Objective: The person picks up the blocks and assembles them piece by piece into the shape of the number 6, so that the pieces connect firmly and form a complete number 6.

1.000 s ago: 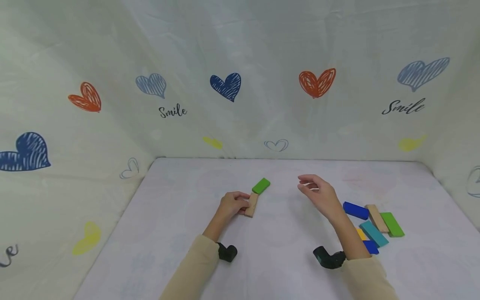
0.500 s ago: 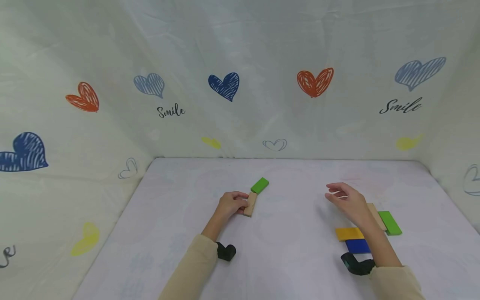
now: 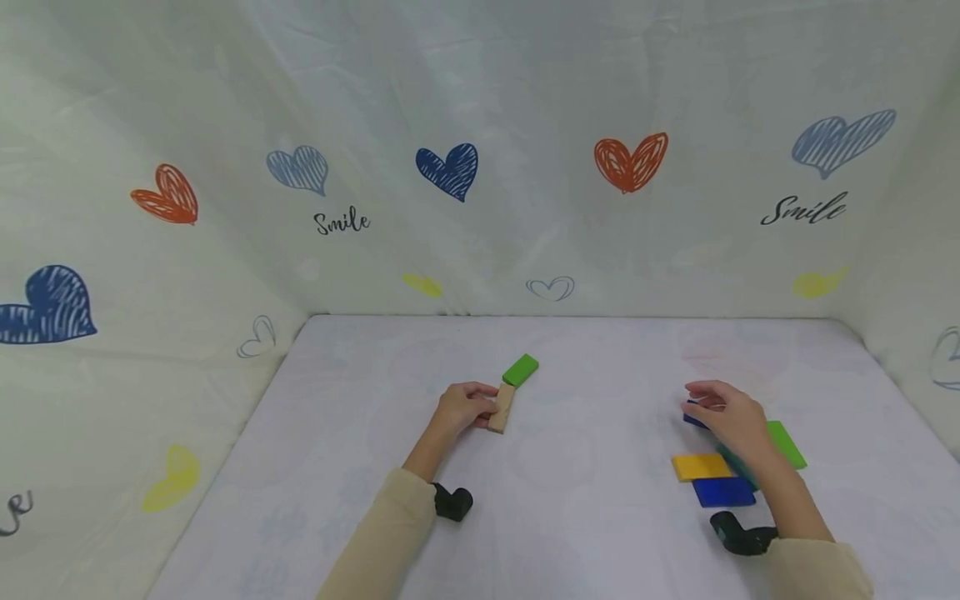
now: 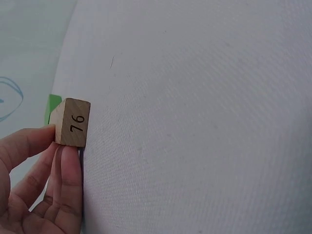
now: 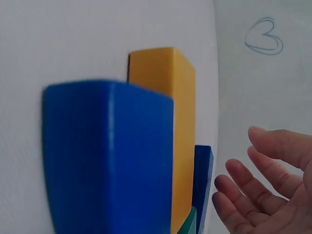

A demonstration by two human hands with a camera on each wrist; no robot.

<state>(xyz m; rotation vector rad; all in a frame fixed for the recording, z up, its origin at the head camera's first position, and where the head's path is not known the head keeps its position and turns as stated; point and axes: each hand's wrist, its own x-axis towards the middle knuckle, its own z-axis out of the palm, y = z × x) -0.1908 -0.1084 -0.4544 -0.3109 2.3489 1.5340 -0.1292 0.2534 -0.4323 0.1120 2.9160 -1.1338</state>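
Observation:
My left hand holds a plain wooden block flat on the table, thumb at its upper edge and fingertips along its left side. The end of this wooden block carries the number 76. A green block touches its far end at an angle. My right hand hovers over the right-hand group of blocks with nothing in its fingers. Just beneath its fingertips a dark blue block partly shows. In the right wrist view the thumb and fingers stand apart.
Around my right hand lie a yellow block, a second blue block, a teal block, partly covered, and another green block. White cloth covers the table. A printed curtain rises behind it.
My right hand has moved right and a little nearer, from the table's middle to above the blocks. My left hand and its wooden block stay in place.

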